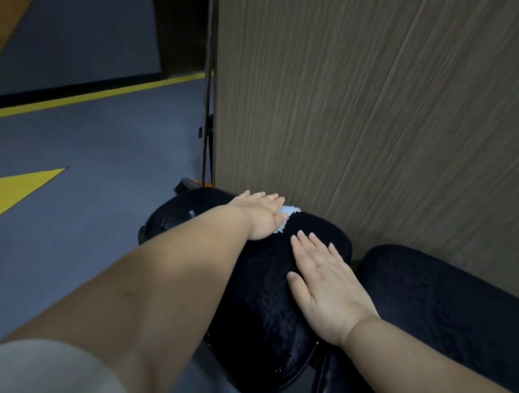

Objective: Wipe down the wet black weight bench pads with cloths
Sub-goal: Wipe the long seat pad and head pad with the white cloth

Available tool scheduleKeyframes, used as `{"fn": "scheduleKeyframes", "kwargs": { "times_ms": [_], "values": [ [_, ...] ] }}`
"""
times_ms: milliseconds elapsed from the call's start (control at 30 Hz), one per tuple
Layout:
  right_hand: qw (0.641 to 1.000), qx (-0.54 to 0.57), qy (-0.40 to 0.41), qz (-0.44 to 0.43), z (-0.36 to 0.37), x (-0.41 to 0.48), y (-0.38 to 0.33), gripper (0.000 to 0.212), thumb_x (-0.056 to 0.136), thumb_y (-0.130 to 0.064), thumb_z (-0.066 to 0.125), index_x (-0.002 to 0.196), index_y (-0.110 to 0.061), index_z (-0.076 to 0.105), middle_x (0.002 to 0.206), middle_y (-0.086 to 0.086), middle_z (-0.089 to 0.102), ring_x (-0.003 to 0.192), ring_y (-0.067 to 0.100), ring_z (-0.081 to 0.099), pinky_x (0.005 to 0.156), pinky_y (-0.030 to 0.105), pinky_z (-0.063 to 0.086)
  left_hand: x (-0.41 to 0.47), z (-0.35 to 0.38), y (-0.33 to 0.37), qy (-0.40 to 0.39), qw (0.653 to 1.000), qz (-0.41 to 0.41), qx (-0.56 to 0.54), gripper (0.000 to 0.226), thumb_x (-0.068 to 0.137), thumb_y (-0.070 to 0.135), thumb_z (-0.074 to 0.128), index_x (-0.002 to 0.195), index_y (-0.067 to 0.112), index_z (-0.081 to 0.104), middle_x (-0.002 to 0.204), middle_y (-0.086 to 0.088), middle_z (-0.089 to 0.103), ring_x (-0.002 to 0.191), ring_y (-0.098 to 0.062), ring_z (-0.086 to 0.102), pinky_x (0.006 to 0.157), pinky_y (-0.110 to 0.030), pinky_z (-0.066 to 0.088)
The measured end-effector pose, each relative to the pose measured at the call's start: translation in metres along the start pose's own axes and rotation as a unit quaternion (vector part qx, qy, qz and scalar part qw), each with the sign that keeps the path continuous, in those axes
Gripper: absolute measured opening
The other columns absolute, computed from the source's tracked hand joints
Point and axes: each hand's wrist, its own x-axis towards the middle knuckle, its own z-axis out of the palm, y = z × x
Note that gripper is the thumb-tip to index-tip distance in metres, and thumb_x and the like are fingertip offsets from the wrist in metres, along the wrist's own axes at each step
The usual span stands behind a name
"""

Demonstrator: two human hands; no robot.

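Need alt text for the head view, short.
A person's left hand presses a pale cloth flat on a wet black bench pad; right hand lies flat on the same pad, nearer the camera. A second black pad sits to the right, against a wood-grain wall.

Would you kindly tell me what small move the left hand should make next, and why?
Probably draw the left hand, pressing the cloth, back toward the body along the seat pad: the cloth sits at its far end, and water beads show on its near part.

Left hand [261, 216] presses a pale cloth [288, 212] onto the wet seat pad [263, 304] — right hand [323, 280] flat beside it.
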Motion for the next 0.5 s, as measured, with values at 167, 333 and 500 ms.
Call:
{"fn": "scheduleKeyframes", "kwargs": {
  "times_ms": [167,333,500],
  "values": [
    [1.000,-0.007,0.001,0.001,-0.001,0.001,0.001,0.086,0.075,-0.054,-0.013,0.154,-0.021,-0.003,0.160,-0.006,-0.009,0.145,0.006,-0.016,0.118,0.028,-0.013,0.005,-0.002,0.002,0.006,1.000,-0.012,0.005,0.055,0.106,0.042,0.013,0.156,0.022,0.002,0.164,0.005,-0.003,0.150,-0.014,-0.004,0.121,-0.037,-0.004],
    [1.000,-0.004,0.003,0.004,0.001,0.001,0.002,0.086,0.075,-0.054,-0.012,0.154,-0.021,-0.001,0.160,-0.008,-0.008,0.142,0.001,-0.016,0.118,0.028,-0.011,-0.020,0.011,-0.002,0.030,0.999,0.015,-0.008,0.056,0.106,0.042,0.014,0.156,0.022,0.000,0.164,0.006,-0.006,0.150,-0.013,-0.009,0.121,-0.034,-0.006],
    [1.000,-0.002,0.004,0.004,0.000,0.001,0.001,0.088,0.074,-0.055,-0.011,0.154,-0.021,0.000,0.160,-0.008,-0.005,0.143,0.001,-0.014,0.118,0.026,-0.010,-0.075,0.035,-0.013,0.062,0.997,0.049,-0.013,0.057,0.105,0.042,0.014,0.156,0.024,-0.005,0.163,0.008,-0.012,0.148,-0.009,-0.015,0.120,-0.030,-0.011]
  ]
}}
